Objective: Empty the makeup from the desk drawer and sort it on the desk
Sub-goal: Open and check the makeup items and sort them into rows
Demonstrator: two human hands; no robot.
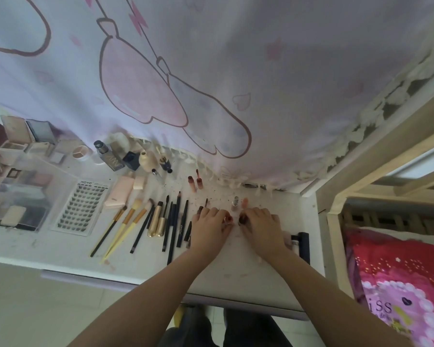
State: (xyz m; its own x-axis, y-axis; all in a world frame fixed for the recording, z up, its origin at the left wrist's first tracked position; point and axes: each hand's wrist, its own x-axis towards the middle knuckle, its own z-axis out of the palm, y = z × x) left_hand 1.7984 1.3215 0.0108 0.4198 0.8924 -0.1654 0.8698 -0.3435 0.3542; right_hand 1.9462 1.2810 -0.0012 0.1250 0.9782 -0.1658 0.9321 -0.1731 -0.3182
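My left hand [208,227] rests on the white desk [236,266] with its fingers curled round a small reddish tube [228,219]. Beside it, my right hand [262,226] pinches a dark red small bottle [243,219]. Just beyond the fingers stand a silver tube [235,203] and a peach one [245,202]. Left of my hands lie makeup brushes [125,221], two gold tubes [158,221] and several black pencils [176,221] in a row. Two pink lip tubes [195,182] stand further back.
A false-lash tray [82,206], a pink tube [118,192] and clear organisers with palettes [18,196] fill the desk's left. Bottles [130,159] stand under a hanging pink curtain [211,83]. A black case [304,246] lies right of my hands. A bed frame [336,221] borders the right.
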